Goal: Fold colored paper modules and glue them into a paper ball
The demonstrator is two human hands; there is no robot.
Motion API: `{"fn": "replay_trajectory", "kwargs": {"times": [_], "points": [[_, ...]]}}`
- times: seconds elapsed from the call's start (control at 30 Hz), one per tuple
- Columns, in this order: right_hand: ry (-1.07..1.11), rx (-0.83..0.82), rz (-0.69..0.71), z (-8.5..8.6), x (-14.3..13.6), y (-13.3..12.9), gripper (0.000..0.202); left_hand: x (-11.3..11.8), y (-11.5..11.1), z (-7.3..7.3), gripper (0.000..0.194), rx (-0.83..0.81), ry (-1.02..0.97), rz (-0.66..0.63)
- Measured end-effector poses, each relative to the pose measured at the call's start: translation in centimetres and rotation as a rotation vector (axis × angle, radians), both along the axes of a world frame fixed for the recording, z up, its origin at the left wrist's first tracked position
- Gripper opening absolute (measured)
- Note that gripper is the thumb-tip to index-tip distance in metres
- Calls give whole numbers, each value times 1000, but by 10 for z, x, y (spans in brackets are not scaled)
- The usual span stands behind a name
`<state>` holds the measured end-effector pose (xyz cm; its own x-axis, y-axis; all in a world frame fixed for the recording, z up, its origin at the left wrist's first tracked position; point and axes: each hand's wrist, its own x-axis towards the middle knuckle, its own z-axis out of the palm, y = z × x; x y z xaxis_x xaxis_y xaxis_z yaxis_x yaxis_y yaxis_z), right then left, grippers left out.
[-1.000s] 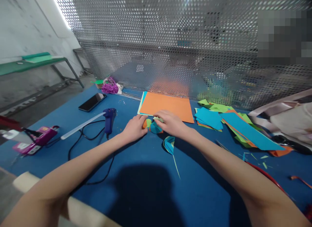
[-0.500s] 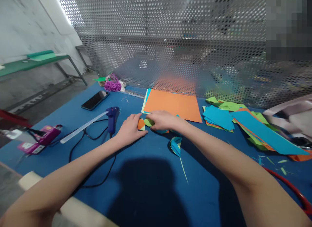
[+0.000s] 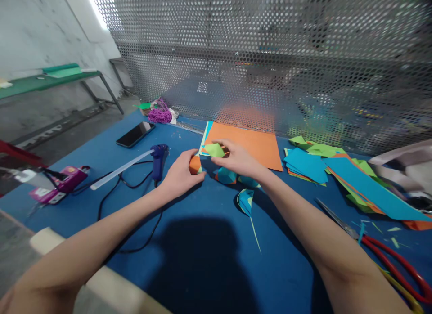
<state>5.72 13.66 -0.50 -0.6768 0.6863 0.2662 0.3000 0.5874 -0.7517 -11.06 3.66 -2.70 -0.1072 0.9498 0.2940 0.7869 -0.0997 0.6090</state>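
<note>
My right hand [image 3: 232,157] holds a small green folded paper piece [image 3: 214,150] between thumb and fingers, just above the table. To its left, my left hand [image 3: 185,172] curves round an orange folded paper piece [image 3: 195,164] on the blue table. Blue folded pieces [image 3: 226,175] lie below my right hand, partly covered by it. Nearer to me rests a blue and green paper cone [image 3: 245,201] with a thin pale strip trailing from it. Behind my hands are stacked sheets with an orange sheet [image 3: 253,145] on top.
A blue glue gun [image 3: 158,163] with its cord, a phone [image 3: 135,134] and a purple power block [image 3: 60,184] lie left. Right are cut paper [image 3: 307,164], long strips [image 3: 374,186] and red-handled scissors [image 3: 394,264]. A perforated metal panel [image 3: 236,57] stands behind.
My right hand has lifted the green piece up and away from the orange one. The blue pieces beneath show more. The view has shifted slightly, bringing the scissors further into sight.
</note>
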Motion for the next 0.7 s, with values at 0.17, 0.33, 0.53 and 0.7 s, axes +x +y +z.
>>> {"fn": "replay_trajectory", "kwargs": {"times": [0.17,0.33,0.53,0.7], "points": [[148,-450,76,2,-1,-16,60,9,-8,11,56,-141,-327,-16],[31,-503,127,-2,4,-36,61,23,-15,17,46,-256,-610,-84],[174,-709,128,1,10,-49,41,28,-22,19,40,-264,-574,-126],[357,-830,37,1,13,-53,25,28,-26,20,42,-158,-362,-103]]}}
